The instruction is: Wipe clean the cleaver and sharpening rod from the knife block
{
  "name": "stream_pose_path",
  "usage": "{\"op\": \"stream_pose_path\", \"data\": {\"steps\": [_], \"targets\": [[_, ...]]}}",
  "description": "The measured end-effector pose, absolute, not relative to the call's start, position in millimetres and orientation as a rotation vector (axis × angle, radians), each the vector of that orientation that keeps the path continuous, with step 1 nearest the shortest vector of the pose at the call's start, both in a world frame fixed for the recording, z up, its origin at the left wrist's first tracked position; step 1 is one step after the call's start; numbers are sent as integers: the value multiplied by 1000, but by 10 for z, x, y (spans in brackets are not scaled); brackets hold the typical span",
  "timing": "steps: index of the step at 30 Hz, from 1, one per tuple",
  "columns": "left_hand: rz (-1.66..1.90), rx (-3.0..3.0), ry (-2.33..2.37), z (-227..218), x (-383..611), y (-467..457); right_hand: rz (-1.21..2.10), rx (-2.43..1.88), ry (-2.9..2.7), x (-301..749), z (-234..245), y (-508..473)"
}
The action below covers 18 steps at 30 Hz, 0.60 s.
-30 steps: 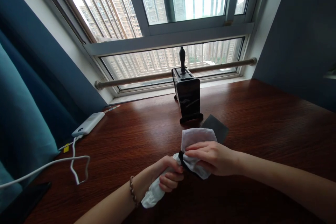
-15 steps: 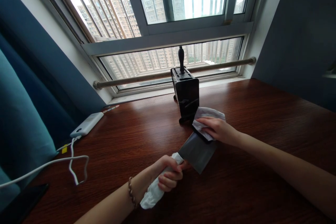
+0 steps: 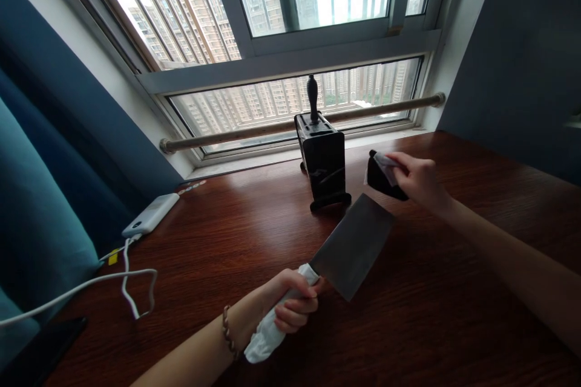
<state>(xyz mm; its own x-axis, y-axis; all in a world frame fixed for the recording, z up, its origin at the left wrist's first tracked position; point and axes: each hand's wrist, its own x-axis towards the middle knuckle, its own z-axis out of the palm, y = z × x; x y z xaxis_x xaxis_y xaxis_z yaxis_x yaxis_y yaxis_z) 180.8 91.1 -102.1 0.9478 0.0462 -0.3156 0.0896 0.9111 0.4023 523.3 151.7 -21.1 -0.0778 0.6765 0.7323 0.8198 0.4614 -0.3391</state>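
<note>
My left hand (image 3: pixel 290 302) is closed around the handle of a cleaver, which is wrapped in a white cloth (image 3: pixel 267 334). The broad grey blade of the cleaver (image 3: pixel 351 245) points away from me over the wooden table (image 3: pixel 454 290). My right hand (image 3: pixel 417 181) is raised to the right of the blade's tip, its fingers pinched on a folded cloth (image 3: pixel 381 174) that looks dark with a pale patch. A dark knife block (image 3: pixel 323 160) with one black handle sticking up stands just behind the blade.
A white power bank (image 3: pixel 152 214) with a white cable (image 3: pixel 104 281) lies at the table's left. A dark phone-like slab (image 3: pixel 40 351) sits at the near left corner. A rail and window run along the back, with a teal curtain at the left.
My right hand slid the cloth along the blade from the handle to the tip, then lifted it off up and to the right. The left hand stayed put, and the blade now shows bare.
</note>
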Motion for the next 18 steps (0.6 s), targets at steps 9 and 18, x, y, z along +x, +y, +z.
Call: {"op": "stream_pose_path", "data": {"steps": [9,18], "targets": [[-126,387,387,-1097,1785,983,267,-509,-2572,4398,-359,758],[-203,441,392,-1001,1802,947,323,-533,-2760,4303,-523,821]]}}
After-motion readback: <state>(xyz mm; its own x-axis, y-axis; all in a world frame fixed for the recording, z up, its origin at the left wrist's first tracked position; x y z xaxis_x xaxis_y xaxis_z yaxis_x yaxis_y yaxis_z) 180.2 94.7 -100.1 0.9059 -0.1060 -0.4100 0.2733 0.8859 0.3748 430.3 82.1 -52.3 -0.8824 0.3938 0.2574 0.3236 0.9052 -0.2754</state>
